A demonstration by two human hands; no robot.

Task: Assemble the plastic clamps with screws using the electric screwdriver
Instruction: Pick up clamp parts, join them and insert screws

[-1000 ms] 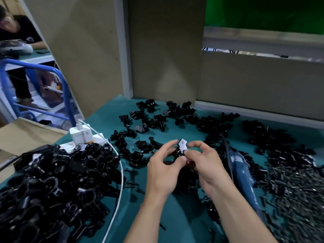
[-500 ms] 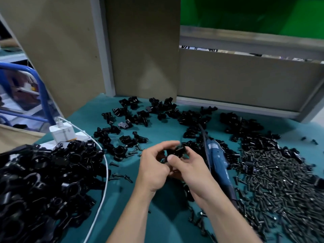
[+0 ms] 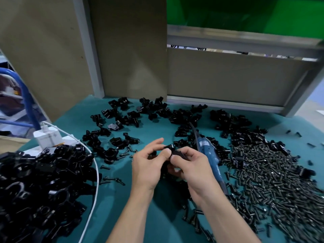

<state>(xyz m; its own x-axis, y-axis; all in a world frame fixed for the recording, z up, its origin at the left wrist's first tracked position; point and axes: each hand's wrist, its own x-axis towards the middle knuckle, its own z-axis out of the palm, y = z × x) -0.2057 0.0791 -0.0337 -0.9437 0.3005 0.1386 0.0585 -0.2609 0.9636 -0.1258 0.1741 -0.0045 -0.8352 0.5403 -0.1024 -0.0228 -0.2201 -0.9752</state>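
Both hands meet over the middle of the teal table (image 3: 157,221) and hold one small black plastic clamp (image 3: 172,149). My left hand (image 3: 149,165) pinches it from the left with thumb and fingers. From the right, my right hand (image 3: 191,165) grips it with curled fingers. The blue electric screwdriver (image 3: 210,156) lies on the table just right of my right hand, untouched. A wide heap of dark screws (image 3: 273,181) spreads to the right.
A big pile of black clamps (image 3: 40,188) fills the left, crossed by a white cable (image 3: 94,172) from a white charger (image 3: 48,135). Loose clamp pieces (image 3: 126,118) scatter at the back. Cardboard panels (image 3: 129,50) wall the rear. A blue frame (image 3: 21,88) stands at far left.
The view has swung to the right, bringing more of the screw heap into sight. Both hands have kept the clamp between them and turned it; its pale face no longer shows.
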